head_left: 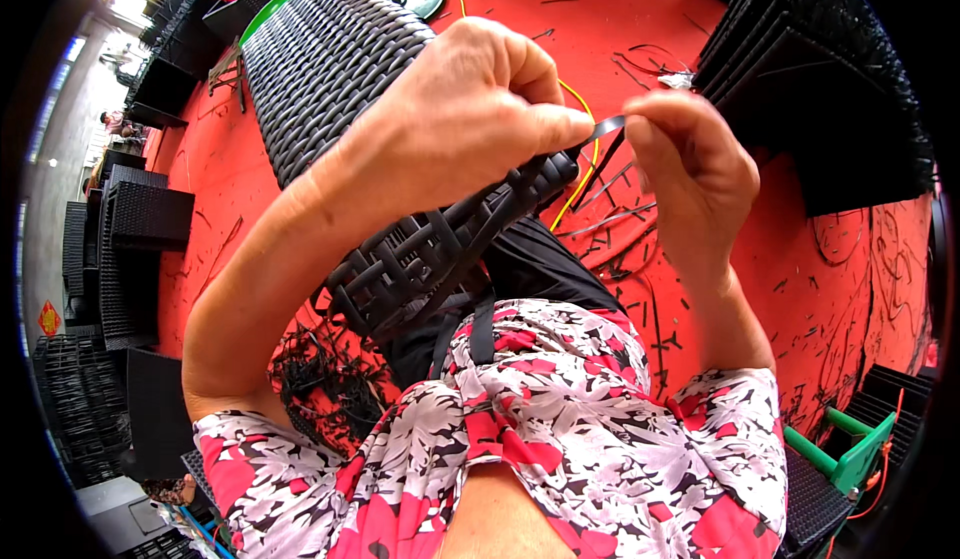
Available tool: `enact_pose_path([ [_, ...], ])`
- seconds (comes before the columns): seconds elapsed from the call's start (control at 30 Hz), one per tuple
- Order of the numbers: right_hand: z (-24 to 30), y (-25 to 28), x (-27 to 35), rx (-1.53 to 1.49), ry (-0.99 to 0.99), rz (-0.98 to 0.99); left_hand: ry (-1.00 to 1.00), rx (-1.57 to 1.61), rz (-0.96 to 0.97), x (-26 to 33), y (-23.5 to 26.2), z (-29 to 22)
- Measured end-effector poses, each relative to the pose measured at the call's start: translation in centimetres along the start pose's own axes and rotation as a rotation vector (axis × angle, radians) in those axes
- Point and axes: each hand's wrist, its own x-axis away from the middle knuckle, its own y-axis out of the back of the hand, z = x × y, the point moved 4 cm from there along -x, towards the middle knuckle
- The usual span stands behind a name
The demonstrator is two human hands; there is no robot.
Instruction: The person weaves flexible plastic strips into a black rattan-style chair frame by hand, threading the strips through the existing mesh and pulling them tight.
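Nearest the camera: a floral red, white and black shirt (pixel 560 429) fills the lower frame, both forearms rising from it.

Left hand (pixel 470 109): fingers curled together, thumb and forefinger pinched on a thin black strip (pixel 607 125) just above the near end of a long dark woven panel (pixel 330 69). The hand's underside lies over the panel's near edge.

Right hand (pixel 690 164): fingertips closed on the same strip, just right of the left hand. The strip spans the short gap between the two hands; a further length drops from it down toward the panel's near corner.

Woven panel: runs from beneath the left hand away to the upper left. Near end has open, unfinished weave with loose strands; the far part is tightly woven. Its near edge rests close to the lap.

Below the left forearm: a heap of short black offcuts (pixel 320 369) on the red floor (pixel 830 289).

Right of the right hand: open floor, littered only with thin scraps. A yellow cord (pixel 585 169) loops behind the hands.

Farther right: stacked dark woven panels (pixel 810 69) with hard edges. Far left of the left hand: more dark woven units (pixel 140 219), a strip of floor between them and the panel. Lower right corner: a green frame (pixel 850 449).
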Motion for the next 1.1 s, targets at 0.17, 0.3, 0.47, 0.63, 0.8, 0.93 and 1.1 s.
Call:
enact_pose_path([
  [0.17, 0.5, -2.3, 1.8, 0.246, -0.003, 0.233, 0.120, 0.234, 0.120, -1.9, -0.5, -0.5],
  [0.3, -0.4, -3.3, 1.7, 0.074, 0.043, 0.142, 0.072, 0.293, 0.130, -1.8, -0.6, -0.6],
  [0.47, 0.8, -1.8, -0.2, -0.421, -0.322, 0.163, 0.012, 0.079, 0.002, -0.7, 0.2, 0.5],
  [0.63, -0.1, -0.9, -1.7, -0.932, -0.433, 0.221, -0.342, 0.117, 0.165, 0.7, -0.8, 0.9],
  [0.8, -0.6, -1.6, -1.1, -0.803, -0.346, 0.197, -0.139, 0.129, 0.065, 0.6, -0.2, 0.9],
  [0.93, -0.2, -2.5, 0.4, -0.383, -0.295, 0.203, -0.204, 0.491, 0.172, -0.2, 3.4, -3.7],
  [1.1, 1.2, -3.1, -0.6, 0.002, 0.127, 0.197, -0.330, 0.418, -0.015, -0.1, 2.2, -6.8],
])
